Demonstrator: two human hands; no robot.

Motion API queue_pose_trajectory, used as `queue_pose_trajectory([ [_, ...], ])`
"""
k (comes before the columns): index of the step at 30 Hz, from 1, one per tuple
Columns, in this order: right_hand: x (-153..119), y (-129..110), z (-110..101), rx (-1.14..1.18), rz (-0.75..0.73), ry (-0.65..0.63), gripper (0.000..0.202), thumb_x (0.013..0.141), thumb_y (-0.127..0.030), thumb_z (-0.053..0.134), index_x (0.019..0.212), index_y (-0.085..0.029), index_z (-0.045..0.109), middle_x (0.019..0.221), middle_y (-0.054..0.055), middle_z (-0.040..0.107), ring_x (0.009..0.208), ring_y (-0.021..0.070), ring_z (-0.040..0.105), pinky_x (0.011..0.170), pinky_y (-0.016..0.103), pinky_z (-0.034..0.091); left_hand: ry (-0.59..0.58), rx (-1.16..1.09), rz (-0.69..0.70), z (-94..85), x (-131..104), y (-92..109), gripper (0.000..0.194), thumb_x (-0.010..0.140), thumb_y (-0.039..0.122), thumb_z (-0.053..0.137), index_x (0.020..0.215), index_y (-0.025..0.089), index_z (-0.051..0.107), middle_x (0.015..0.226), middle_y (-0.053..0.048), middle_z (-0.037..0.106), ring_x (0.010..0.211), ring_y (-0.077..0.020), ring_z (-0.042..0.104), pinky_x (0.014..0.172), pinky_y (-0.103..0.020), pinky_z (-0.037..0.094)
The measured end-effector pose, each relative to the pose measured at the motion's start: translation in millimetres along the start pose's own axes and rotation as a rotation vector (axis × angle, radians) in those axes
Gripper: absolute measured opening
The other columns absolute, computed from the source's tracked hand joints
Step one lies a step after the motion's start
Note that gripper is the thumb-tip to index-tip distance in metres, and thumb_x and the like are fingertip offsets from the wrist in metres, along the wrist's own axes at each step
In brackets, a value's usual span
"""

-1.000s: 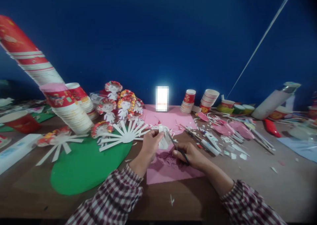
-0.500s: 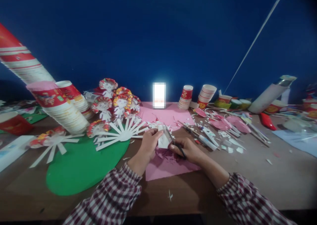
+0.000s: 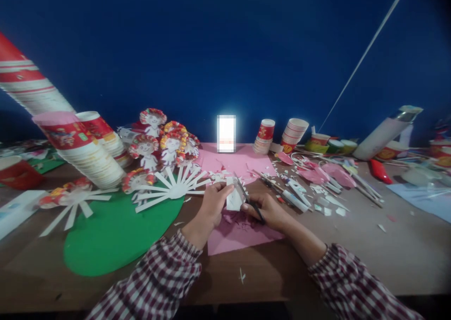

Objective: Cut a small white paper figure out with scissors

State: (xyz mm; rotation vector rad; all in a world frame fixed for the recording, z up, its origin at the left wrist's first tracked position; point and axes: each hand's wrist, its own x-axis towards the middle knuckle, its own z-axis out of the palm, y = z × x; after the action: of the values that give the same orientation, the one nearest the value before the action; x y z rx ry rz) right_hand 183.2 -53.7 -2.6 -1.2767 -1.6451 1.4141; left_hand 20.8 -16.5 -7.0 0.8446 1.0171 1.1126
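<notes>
Between thumb and fingers, my left hand pinches a small white piece of paper with faint drawn lines. My right hand is closed around dark-handled scissors, whose blades lie along the paper's right edge. Whether the blades are cutting into it is too small to tell. Below both hands lies a pink sheet with dark pink scraps on it. A white paper piece cut into fanned strips rests to the left of my left hand.
A green sheet lies left. Behind it stand paper dolls and leaning stacks of paper cups. Pens and brushes and white scraps lie right of my hands. A glowing, pixelated screen stands at the back.
The white paper has turned slightly more upright in my left hand, and its right edge has shifted a little left. Both hands keep their grips; the view has shifted slightly.
</notes>
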Motion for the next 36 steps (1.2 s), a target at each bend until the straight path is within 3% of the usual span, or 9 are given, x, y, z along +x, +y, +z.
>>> queue_pose_trajectory([
  [21,-0.3,-2.3,-0.2,-0.016,-0.006,0.012,0.040,0.073,-0.053,0.068,0.074,-0.016,0.056,0.052,-0.003,0.053,0.043,0.0102,0.049,0.040,0.019,0.038,-0.007,0.002,-0.013,-1.7,4.4,-6.6,0.026,0.059,0.035,0.076,0.066,0.015,0.060,0.051,0.001,0.058,0.041,-0.0121,0.051,0.040,-0.024,0.039],
  [36,-0.7,-2.4,-0.1,-0.023,-0.019,0.017,0.040,0.074,-0.055,0.067,0.074,-0.016,0.057,0.054,-0.002,0.055,0.046,0.0106,0.049,0.041,0.020,0.037,-0.003,-0.009,0.004,2.0,-0.1,1.2,0.023,0.055,0.030,0.077,0.061,0.015,0.060,0.050,0.002,0.057,0.043,-0.0112,0.051,0.044,-0.024,0.041],
])
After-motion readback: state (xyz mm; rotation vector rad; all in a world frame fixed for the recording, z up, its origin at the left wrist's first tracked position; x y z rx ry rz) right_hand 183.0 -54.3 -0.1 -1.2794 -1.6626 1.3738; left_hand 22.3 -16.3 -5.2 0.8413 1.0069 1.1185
